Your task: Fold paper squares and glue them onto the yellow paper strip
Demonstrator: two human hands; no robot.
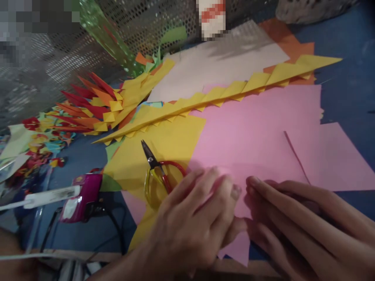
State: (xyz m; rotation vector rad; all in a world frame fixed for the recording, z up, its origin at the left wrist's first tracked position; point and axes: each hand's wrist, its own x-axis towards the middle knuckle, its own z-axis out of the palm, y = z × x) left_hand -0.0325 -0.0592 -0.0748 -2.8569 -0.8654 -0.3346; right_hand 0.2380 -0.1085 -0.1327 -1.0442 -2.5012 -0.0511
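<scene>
My left hand (199,214) rests on a large pink paper sheet (258,128), its fingers bent and pressed together. Close beside it, my right hand (310,222) has its fingers drawn together and its thumb near the left thumb. Pink paper (238,248) shows below and between the hands; its fold and the fingertips' grip are partly hidden. Touching the left hand's knuckles are scissors (154,164) with a red and a yellow handle, lying on yellow paper (166,136). A thin dark pink strip or edge (295,156) lies beyond my right hand.
A long folded yellow paper spine (216,95) crosses the sheets. Red, orange and yellow folded spikes (90,101) stand left of it, near many small paper pieces (43,136). A magenta device (83,195) with cables lies left. A green bottle (114,39) leans behind.
</scene>
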